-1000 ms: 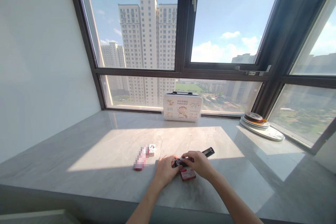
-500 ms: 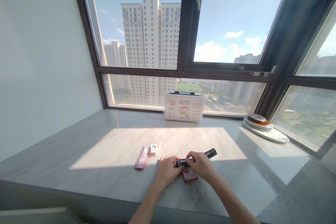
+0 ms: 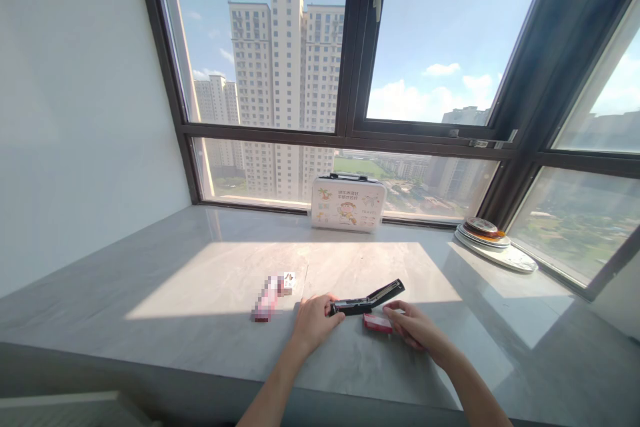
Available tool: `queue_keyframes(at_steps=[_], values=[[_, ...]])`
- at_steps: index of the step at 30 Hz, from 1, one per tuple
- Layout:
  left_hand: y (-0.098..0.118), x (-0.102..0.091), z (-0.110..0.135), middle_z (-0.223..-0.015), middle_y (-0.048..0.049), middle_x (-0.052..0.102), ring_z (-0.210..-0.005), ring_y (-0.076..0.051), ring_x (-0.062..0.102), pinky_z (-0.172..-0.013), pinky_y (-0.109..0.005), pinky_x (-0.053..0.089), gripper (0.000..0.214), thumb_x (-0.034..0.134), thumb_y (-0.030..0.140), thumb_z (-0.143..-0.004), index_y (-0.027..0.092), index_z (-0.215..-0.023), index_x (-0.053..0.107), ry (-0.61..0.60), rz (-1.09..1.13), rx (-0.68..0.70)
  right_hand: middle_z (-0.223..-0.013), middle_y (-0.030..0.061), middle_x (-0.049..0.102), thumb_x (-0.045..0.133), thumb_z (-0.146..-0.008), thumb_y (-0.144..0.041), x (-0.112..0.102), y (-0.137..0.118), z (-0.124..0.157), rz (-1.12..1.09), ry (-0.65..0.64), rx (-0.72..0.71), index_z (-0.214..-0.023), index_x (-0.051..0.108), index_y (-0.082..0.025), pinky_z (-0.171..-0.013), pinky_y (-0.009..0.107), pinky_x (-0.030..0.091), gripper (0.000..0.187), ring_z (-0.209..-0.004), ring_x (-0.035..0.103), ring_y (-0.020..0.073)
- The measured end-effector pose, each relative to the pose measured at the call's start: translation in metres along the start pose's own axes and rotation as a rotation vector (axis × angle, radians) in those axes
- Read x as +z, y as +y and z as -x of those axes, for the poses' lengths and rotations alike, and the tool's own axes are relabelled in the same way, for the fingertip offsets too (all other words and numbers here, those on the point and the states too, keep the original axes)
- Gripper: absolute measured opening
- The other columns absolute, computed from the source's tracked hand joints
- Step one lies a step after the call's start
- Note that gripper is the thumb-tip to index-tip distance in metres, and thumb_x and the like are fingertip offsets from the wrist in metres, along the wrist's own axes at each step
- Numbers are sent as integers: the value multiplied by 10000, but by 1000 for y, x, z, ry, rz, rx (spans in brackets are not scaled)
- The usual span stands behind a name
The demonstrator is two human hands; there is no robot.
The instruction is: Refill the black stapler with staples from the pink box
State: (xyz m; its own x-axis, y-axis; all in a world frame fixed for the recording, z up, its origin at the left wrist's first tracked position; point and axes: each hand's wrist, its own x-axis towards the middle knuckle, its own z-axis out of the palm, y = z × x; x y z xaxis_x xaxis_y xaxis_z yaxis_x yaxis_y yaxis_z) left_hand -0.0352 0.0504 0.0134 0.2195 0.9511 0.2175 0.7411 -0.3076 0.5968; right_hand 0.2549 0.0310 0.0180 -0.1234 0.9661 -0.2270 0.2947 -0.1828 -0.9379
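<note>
I watch remotely as the left hand (image 3: pixel 315 323) pinches an opened stapler (image 3: pixel 356 307), the right hand (image 3: pixel 414 327) a red box (image 3: pixel 377 324) at its five o'clock; a white case (image 3: pixel 327 210) (cartoon-printed) stands at twelve, plates (image 3: pixel 493 250) at two.

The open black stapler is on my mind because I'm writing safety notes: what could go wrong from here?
The black stapler stands open at an angle, so it might swing shut and pinch skin. Only the left hand holds it, at one end, so it could twist. The red box sits close by, at the right hand, and might get bumped.
</note>
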Motion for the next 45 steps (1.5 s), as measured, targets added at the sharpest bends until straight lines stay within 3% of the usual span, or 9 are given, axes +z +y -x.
queue_keyframes(at_steps=[2, 5, 12, 19, 24, 30, 36, 40, 45], values=[[1, -1, 0, -786, 48, 639, -825, -190, 632, -796, -285, 368, 211, 689, 423, -829, 309, -1006, 702, -3, 4, -2, -613, -60, 516, 693, -779, -724, -10, -3, -3, -75, 66, -68, -1127, 620, -204, -393, 215, 156, 630, -391, 292, 51], [3, -4, 2, -785, 45, 655, -812, -190, 640, -784, -285, 372, 211, 684, 421, -831, 307, -1007, 710, -11, 4, -2, -685, -42, 547, 700, -772, -714, -4, -19, -13, -56, 45, -195, -1151, 625, -189, -422, 221, 224, 652, -437, 342, 61], [10, -13, 5, -830, 37, 696, -870, -211, 663, -757, -284, 366, 204, 668, 395, -841, 300, -1018, 702, -41, -22, 14, -661, -45, 567, 689, -850, -428, 35, -51, -29, 504, 11, -495, -1055, 715, -220, -615, 258, 352, 294, -633, 518, 142], [10, -12, 3, -810, 20, 684, -843, -219, 658, -751, -294, 359, 137, 669, 387, -843, 260, -893, 670, -58, -41, 1, -677, -40, 585, 741, -809, -359, 45, -55, -32, 724, 62, -402, -972, 707, -213, -594, 245, 261, 221, -630, 507, 131], [16, -11, 10, -895, 3, 674, -953, -232, 637, -860, -326, 385, 293, 569, 310, -899, 268, -1189, 579, 15, -40, -5, -746, -22, 619, 800, -745, -414, 37, -55, -44, 735, 116, -361, -908, 682, -199, -619, 239, 273, 294, -679, 518, 136], [62, 11, 22, -1307, -71, 602, -1220, -292, 507, -1054, -426, 369, 566, 544, 162, -783, 291, -1334, 533, -62, -51, 317, -637, -47, 511, 680, -833, -500, -6, -33, -46, 656, 284, -285, -1005, 678, -178, -594, 256, 286, 365, -618, 480, 148], [98, 41, 14, -1500, 22, 501, -1361, -289, 408, -1178, -471, 284, 648, 551, 185, -795, 390, -1410, 522, -211, 58, 537, -580, -31, 473, 536, -862, -707, -32, -18, -7, 535, 365, -245, -856, 679, -182, -567, 272, 330, 543, -584, 456, 162], [90, 36, 15, -1312, -31, 607, -1220, -287, 497, -1101, -444, 362, 568, 573, 218, -797, 366, -1345, 588, -199, 44, 453, -599, -3, 511, 519, -832, -782, -29, -18, 24, 342, 394, -243, -817, 682, -193, -570, 290, 370, 611, -617, 496, 196], [61, 9, 34, -1253, -69, 599, -1195, -311, 499, -1072, -423, 367, 520, 688, 309, -732, 297, -1245, 602, -89, 17, 273, -656, 22, 569, 485, -837, -811, -8, -16, 42, 263, 344, -217, -829, 693, -201, -591, 293, 423, 644, -676, 549, 226]])
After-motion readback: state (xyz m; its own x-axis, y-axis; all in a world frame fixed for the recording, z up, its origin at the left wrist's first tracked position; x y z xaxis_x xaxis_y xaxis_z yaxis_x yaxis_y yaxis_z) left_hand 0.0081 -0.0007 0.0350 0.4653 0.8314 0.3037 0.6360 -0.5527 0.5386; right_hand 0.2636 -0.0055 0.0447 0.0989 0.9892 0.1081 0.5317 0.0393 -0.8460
